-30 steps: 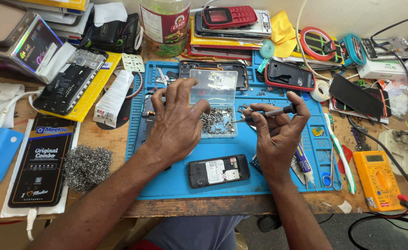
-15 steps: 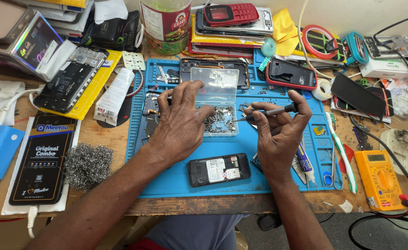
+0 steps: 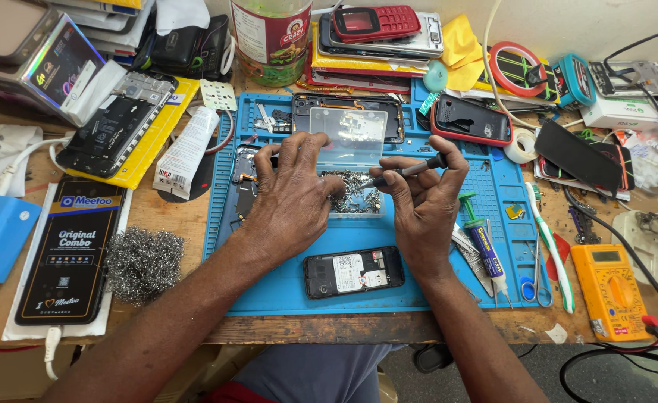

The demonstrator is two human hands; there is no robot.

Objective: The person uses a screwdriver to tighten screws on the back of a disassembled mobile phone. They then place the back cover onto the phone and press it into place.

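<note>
Steel wool (image 3: 144,263) on the wooden bench, yellow multimeter (image 3: 611,291), toothbrush (image 3: 551,245) — red keypad phone (image 3: 376,22)

Both hands meet mid-bench: left hand (image 3: 293,195) splayed palm-down, right hand (image 3: 424,200) pinching.

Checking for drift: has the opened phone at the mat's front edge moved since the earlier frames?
No. The opened phone lies at the same spot near the blue mat's front edge.

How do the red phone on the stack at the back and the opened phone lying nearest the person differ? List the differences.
The red phone lies face up on a stack, keypad showing; the opened phone lies on the blue mat, back cover off, insides showing. The red phone is red; the opened phone is black. Both lie flat, untouched.
</note>
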